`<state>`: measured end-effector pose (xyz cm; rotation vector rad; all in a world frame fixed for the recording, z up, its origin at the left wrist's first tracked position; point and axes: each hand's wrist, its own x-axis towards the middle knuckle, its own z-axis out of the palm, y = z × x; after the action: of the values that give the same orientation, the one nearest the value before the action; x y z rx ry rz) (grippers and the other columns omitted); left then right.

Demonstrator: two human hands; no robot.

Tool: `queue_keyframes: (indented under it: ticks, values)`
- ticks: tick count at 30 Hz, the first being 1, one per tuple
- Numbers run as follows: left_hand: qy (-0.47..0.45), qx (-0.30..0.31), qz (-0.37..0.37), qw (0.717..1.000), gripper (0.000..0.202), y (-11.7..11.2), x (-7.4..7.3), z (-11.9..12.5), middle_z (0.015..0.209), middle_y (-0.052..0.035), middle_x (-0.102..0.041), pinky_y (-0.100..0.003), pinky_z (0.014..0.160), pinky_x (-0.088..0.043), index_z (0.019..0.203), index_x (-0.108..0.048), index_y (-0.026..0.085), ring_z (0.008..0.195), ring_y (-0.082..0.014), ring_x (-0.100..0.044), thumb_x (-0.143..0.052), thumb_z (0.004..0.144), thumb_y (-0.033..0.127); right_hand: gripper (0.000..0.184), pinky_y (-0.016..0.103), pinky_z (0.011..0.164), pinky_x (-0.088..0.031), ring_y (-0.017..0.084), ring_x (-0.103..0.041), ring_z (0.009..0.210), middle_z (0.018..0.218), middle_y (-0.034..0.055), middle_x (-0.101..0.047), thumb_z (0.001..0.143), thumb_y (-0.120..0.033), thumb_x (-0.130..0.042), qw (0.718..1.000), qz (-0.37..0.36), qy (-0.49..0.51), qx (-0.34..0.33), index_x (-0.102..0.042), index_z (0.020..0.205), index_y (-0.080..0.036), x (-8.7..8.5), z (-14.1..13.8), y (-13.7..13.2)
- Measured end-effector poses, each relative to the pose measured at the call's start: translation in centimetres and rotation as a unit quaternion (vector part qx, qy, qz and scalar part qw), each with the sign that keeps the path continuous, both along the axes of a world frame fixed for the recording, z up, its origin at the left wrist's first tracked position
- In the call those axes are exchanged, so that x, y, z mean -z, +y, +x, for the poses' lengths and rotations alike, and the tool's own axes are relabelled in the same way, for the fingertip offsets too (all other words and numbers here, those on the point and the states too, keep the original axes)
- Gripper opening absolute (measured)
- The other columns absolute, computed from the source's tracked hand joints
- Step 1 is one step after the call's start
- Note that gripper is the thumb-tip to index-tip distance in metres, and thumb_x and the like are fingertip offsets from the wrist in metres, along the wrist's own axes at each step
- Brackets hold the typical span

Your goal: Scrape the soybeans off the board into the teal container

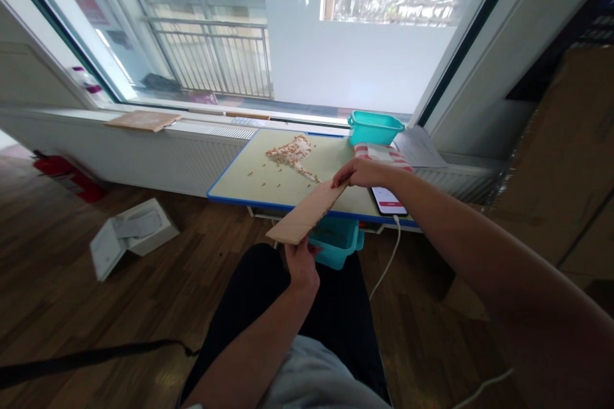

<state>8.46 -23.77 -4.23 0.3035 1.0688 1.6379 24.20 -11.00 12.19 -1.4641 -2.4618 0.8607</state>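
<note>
A flat strip of brown cardboard (307,212) slants over the near edge of the table. My right hand (357,172) is closed on its upper right end. At the lower edge, my left hand (302,262) pinches the cardboard from below, its fingers partly hidden and close to a teal basin. This teal basin (338,239) sits over my lap, under the table edge and partly behind the cardboard. On the table, a heap of white grains and small orange-brown kernels (292,152) lies beyond the cardboard, with a trail running toward it and several loose kernels around.
The pale table (235,176) has a blue rim. A second teal basin (377,128), a red-and-white checked packet (381,153) and a phone (389,200) with a white cable (391,255) are at its right. An open white box (144,230) and red fire extinguisher (70,177) are left.
</note>
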Motion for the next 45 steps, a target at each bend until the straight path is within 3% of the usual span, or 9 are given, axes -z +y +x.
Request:
queue_keyframes:
  ticks: [10, 16, 20, 24, 28, 31, 33, 38, 45]
  values:
    - [-0.006, 0.031, -0.002, 0.999, 0.032, -0.4, 0.0, 1.6, 0.068, 0.0041, -0.050, -0.025, 0.049, -0.043, 0.091, -0.051, 0.018, 0.051, -0.0083, -0.048, -0.066, 0.065, 0.030, 0.051, 0.023, 0.085, -0.044, 0.012, -0.062, 0.087, 0.090, -0.0007, -0.071, 0.056, 0.002, -0.040, 0.999, 0.021, -0.003, -0.037, -0.072, 0.088, -0.020, -0.2, 1.1, -0.5]
    - [-0.015, 0.029, -0.013, 0.999, 0.026, 0.1, 0.4, 1.2, 0.062, 0.0062, -0.046, -0.024, 0.049, -0.045, 0.076, -0.046, 0.018, 0.050, -0.0078, -0.048, -0.067, 0.067, 0.029, 0.046, 0.022, 0.081, -0.045, 0.011, -0.063, 0.083, 0.087, -0.0008, -0.071, 0.060, 0.000, -0.039, 0.995, 0.084, 0.055, -0.029, -0.072, 0.087, -0.018, 0.7, 1.0, -0.2]
    - [-0.009, 0.004, -0.022, 1.000, 0.025, 0.7, 0.3, 0.7, 0.059, 0.0061, -0.047, -0.023, 0.048, -0.045, 0.073, -0.043, 0.018, 0.049, -0.0079, -0.049, -0.066, 0.069, 0.028, 0.043, 0.024, 0.085, -0.044, 0.012, -0.063, 0.086, 0.089, 0.0018, -0.071, 0.061, 0.000, -0.039, 0.982, 0.148, 0.118, -0.011, -0.071, 0.087, -0.015, 0.1, 1.4, -0.6]
    - [-0.014, 0.010, -0.032, 0.999, 0.021, 0.7, -0.1, 0.5, 0.060, 0.0053, -0.048, -0.022, 0.047, -0.045, 0.075, -0.045, 0.018, 0.049, -0.0078, -0.049, -0.063, 0.072, 0.026, 0.036, 0.027, 0.085, -0.045, 0.014, -0.062, 0.091, 0.096, 0.0010, -0.069, 0.067, -0.007, -0.046, 0.960, 0.228, 0.143, 0.077, -0.068, 0.094, -0.017, -1.7, 2.5, -3.1]
    - [-0.006, 0.014, -0.025, 1.000, 0.020, 0.3, 0.2, 0.4, 0.064, 0.0039, -0.050, -0.022, 0.048, -0.046, 0.078, -0.046, 0.017, 0.053, -0.0087, -0.051, -0.063, 0.073, 0.027, 0.038, 0.029, 0.073, -0.047, 0.016, -0.063, 0.078, 0.092, 0.0021, -0.069, 0.074, -0.020, -0.052, 0.920, 0.328, 0.053, 0.209, -0.063, 0.110, -0.020, -2.8, 2.8, -8.7]
    - [0.016, 0.009, -0.015, 1.000, 0.022, 0.0, 0.7, 0.3, 0.068, 0.0030, -0.051, -0.022, 0.049, -0.045, 0.080, -0.047, 0.018, 0.055, -0.0089, -0.051, -0.063, 0.073, 0.031, 0.042, 0.029, 0.068, -0.047, 0.019, -0.063, 0.074, 0.091, 0.0058, -0.069, 0.077, -0.029, -0.053, 0.866, 0.388, -0.020, 0.313, -0.058, 0.117, -0.019, -2.0, 1.7, -12.5]
    - [0.018, 0.006, -0.013, 1.000, 0.023, -0.1, 1.0, 0.2, 0.069, 0.0030, -0.052, -0.022, 0.049, -0.045, 0.080, -0.048, 0.018, 0.055, -0.0087, -0.051, -0.064, 0.073, 0.033, 0.044, 0.030, 0.067, -0.047, 0.021, -0.063, 0.075, 0.091, 0.0089, -0.069, 0.078, -0.029, -0.051, 0.845, 0.396, -0.069, 0.352, -0.057, 0.119, -0.016, -0.9, 0.8, -13.5]
    - [-0.002, 0.005, -0.015, 1.000, 0.025, -0.1, 1.2, -0.2, 0.066, 0.0038, -0.050, -0.022, 0.049, -0.044, 0.080, -0.048, 0.018, 0.054, -0.0085, -0.050, -0.066, 0.071, 0.034, 0.048, 0.032, 0.071, -0.047, 0.023, -0.063, 0.080, 0.099, 0.0117, -0.068, 0.077, -0.019, -0.046, 0.837, 0.380, -0.139, 0.369, -0.053, 0.124, -0.016, 1.3, -0.9, -10.9]
    - [-0.029, 0.008, -0.014, 0.999, 0.028, 0.0, 1.4, -1.2, 0.070, 0.0026, -0.053, -0.023, 0.051, -0.046, 0.081, -0.050, 0.018, 0.056, -0.0095, -0.052, -0.068, 0.070, 0.036, 0.043, 0.030, 0.073, -0.046, 0.021, -0.064, 0.080, 0.092, 0.0063, -0.070, 0.074, -0.023, -0.050, 0.859, 0.326, -0.104, 0.380, -0.061, 0.116, -0.023, 0.9, -1.4, -6.7]
